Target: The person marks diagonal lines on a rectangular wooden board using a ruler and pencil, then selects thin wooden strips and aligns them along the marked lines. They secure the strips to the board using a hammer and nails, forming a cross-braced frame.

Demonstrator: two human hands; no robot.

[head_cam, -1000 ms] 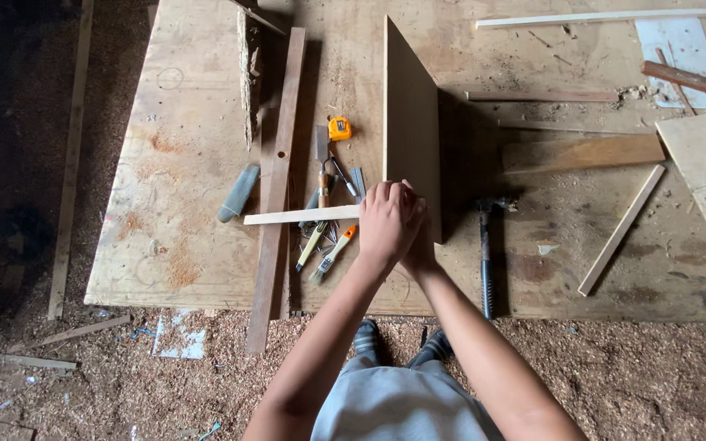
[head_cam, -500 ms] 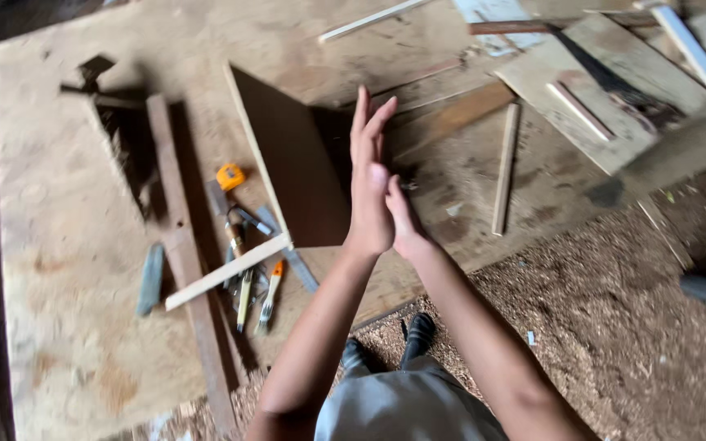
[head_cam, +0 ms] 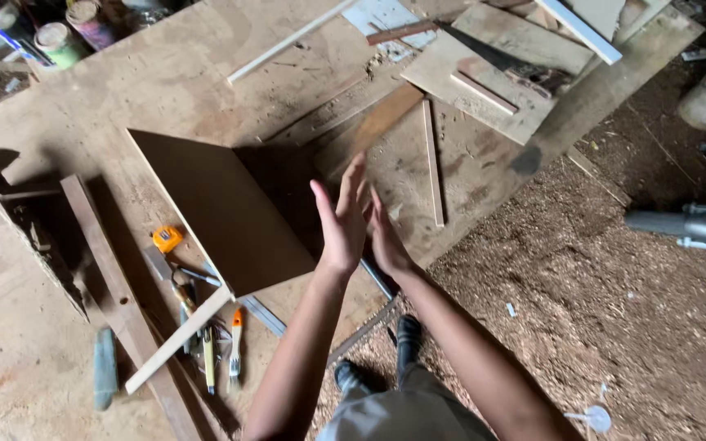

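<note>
My left hand (head_cam: 343, 214) and my right hand (head_cam: 386, 237) are raised side by side over the plywood sheet (head_cam: 165, 82), fingers straight and apart, palms facing each other, holding nothing. Just left of them a brown board (head_cam: 230, 208) stands on its edge, and neither hand touches it. A thin pale wooden strip (head_cam: 177, 339) lies at the board's near end. A dark hammer handle (head_cam: 377, 279) shows below my wrists, partly hidden.
An orange tape measure (head_cam: 167, 238), an orange-handled brush (head_cam: 236, 343) and other hand tools lie left of the board. A long dark plank (head_cam: 116, 294), a handsaw (head_cam: 516, 69), loose slats and paint cans (head_cam: 59, 41) surround it. Sawdust floor (head_cam: 598, 286) lies to the right.
My hands were clasped at the board's near edge; they have come apart and opened, away from the board. The view has swung, so the board now appears further left.
</note>
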